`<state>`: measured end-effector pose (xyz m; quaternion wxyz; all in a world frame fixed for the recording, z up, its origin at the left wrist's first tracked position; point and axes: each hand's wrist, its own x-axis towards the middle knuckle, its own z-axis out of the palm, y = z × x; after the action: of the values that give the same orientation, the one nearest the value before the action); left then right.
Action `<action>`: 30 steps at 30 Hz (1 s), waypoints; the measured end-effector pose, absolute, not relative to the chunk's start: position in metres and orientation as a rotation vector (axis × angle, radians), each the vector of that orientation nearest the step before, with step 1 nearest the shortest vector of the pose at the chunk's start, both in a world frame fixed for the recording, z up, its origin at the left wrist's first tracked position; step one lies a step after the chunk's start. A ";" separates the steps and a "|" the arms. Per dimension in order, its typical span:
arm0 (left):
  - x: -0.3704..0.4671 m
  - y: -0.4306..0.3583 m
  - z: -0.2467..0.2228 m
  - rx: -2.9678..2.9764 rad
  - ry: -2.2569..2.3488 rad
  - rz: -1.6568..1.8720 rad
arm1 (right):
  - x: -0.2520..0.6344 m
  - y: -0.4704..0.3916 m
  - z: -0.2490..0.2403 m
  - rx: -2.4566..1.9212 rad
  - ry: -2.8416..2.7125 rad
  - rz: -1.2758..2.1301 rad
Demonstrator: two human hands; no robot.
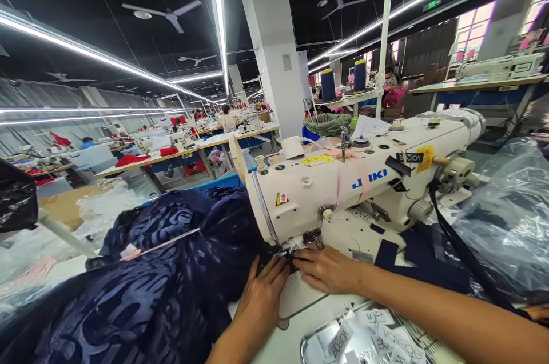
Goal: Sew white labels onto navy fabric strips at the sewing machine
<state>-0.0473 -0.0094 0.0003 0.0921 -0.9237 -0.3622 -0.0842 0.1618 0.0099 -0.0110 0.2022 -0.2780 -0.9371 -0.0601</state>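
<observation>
A white sewing machine (309, 192) with blue lettering stands in front of me. My left hand (265, 284) lies palm down at the left of the needle area, fingers stretched out over the edge of a dark navy patterned fabric (150, 272). From the right, my right hand (326, 268) reaches under the machine head, its fingers laid out flat close to the presser foot. Both hands' fingertips rest on a dark bit of cloth there. The needle itself is hidden. The fabric lies bunched in a large heap to the left of the machine.
A shiny tray (315, 347) with several printed labels (381, 332) is at the front. Clear plastic bags (506, 221) lie at the right, with navy pieces (433, 258) beside the machine base. Thread cones (328, 85) stand behind. A pillar (274, 44) and other sewing tables are farther back.
</observation>
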 end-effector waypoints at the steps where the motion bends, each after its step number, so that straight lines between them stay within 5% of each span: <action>1: -0.048 -0.007 -0.001 -2.741 -1.075 -0.255 | 0.162 0.010 -0.011 -0.794 -2.612 -0.142; 11: -0.042 -0.004 0.013 -2.702 -1.114 -0.316 | 0.164 0.015 -0.010 -0.937 -2.551 0.048; 21: -0.024 -0.019 0.006 -2.200 -1.434 -0.156 | 0.157 0.011 -0.006 -1.183 -2.555 -0.206; 30: -0.027 0.004 0.016 -2.458 -1.328 -0.200 | 0.176 -0.008 0.006 -1.008 -2.706 -0.086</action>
<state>-0.0272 0.0041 0.0160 0.1696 -0.8648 -0.4673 -0.0704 0.1760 -0.0079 0.0059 0.1262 -0.3463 -0.9291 -0.0297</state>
